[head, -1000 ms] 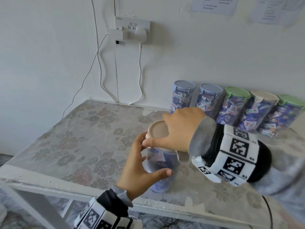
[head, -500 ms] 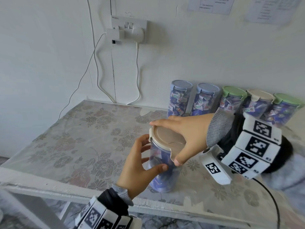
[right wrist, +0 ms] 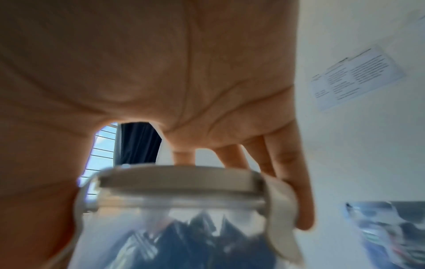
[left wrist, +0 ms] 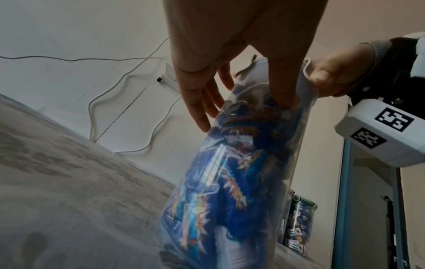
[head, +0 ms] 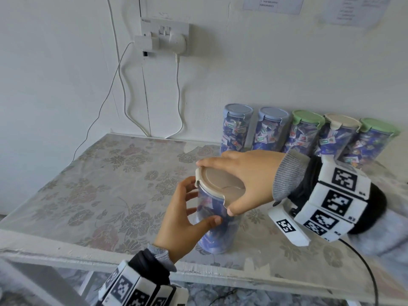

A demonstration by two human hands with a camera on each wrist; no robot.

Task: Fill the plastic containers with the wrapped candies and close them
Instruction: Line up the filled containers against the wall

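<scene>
A clear plastic container [head: 213, 239] full of blue wrapped candies stands near the table's front edge, leaning slightly. A beige lid [head: 220, 186] sits on its mouth. My left hand [head: 183, 219] grips the container's body, thumb in front and fingers behind. My right hand [head: 249, 173] spans the lid from the right: fingers lie along the far rim, and the thumb curls over the near tab. In the left wrist view my left hand's fingers [left wrist: 200, 103] lie on the container [left wrist: 230, 182]. In the right wrist view my right hand [right wrist: 161, 72] arches over the lid [right wrist: 179, 179], a finger hooked over a white side flap [right wrist: 282, 209].
Several filled, lidded containers [head: 306, 133] stand in a row against the wall at the back right. A wall socket [head: 165, 36] with hanging white cables is at the back centre. The flower-patterned table [head: 99, 184] ends in a pale front edge [head: 88, 259].
My right hand has drawn back from covering the lid to spanning it, with the thumb now on the near tab. The left hand has kept its grip on the container.
</scene>
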